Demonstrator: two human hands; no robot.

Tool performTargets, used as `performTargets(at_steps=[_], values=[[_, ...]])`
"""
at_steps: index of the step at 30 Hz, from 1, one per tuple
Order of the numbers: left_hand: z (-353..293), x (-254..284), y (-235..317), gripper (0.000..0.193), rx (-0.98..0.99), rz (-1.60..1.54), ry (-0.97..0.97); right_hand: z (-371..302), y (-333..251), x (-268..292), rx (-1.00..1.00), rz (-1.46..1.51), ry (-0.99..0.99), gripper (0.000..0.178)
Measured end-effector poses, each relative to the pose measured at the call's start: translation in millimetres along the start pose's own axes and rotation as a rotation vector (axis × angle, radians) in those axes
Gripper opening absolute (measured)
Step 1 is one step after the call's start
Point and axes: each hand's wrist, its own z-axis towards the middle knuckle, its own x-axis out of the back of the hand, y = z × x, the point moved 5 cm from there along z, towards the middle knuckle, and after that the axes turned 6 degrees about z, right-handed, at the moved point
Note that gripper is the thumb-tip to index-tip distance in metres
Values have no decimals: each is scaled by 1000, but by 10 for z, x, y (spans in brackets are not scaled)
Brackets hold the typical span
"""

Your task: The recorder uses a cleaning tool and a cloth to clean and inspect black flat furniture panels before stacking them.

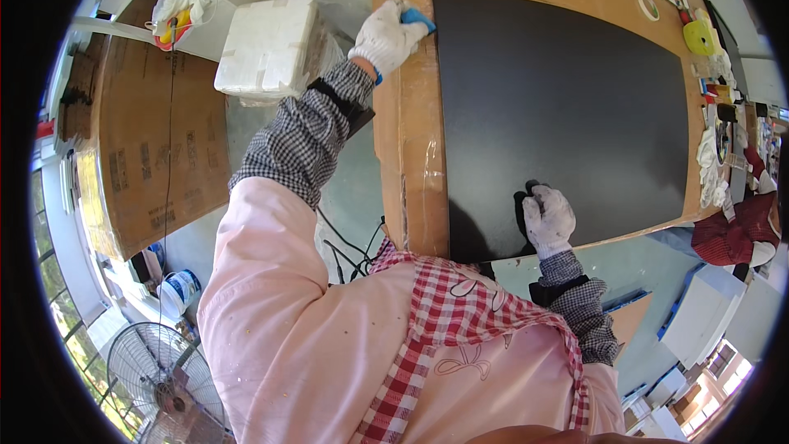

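Note:
A large flat black panel [559, 107] lies on a cardboard-covered worktop in front of me. My left hand [385, 39], in a white knit glove, is closed around a blue pad or cloth [419, 20] at the panel's far left corner. Near the panel's front edge is my right hand [547, 218], gloved too, with its fingers curled in over the dark surface. A dark shape borders those fingers; whether it is a reflection or something held cannot be made out.
Brown cardboard [411, 197] covers the worktop under the panel. A tape roll [648, 6] and a yellow-green tape measure [699, 37] lie along its far right. Left stand a white foam box [267, 45] and a big carton [164, 140]. A fan [168, 390] is lower left; another person [740, 226] is right.

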Motion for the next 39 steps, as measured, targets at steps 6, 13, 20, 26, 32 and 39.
performTargets(at_steps=[6, 13, 20, 26, 32, 39], values=[[124, -9, 125, 56, 21, 26, 20, -1, -31, 7, 9, 23, 44, 25], [-308, -117, -14, 29, -117, 74, 6, -7, -30, 0, 0, 25, 39, 26], [-348, -8, 62, 30, -12, -55, -41, -18, -17, -10, -23, 14, 25, 26], [-127, -47, 19, 34, 13, -36, -17, 2, -67, -9, -14, 28, 25, 27], [-545, -159, -82, 32, -124, 8, -101, -18, -80, -20, -55, 43, 25, 27], [-732, -40, 93, 27, -37, -22, -90, -25, -57, -27, -75, 8, 3, 28]])
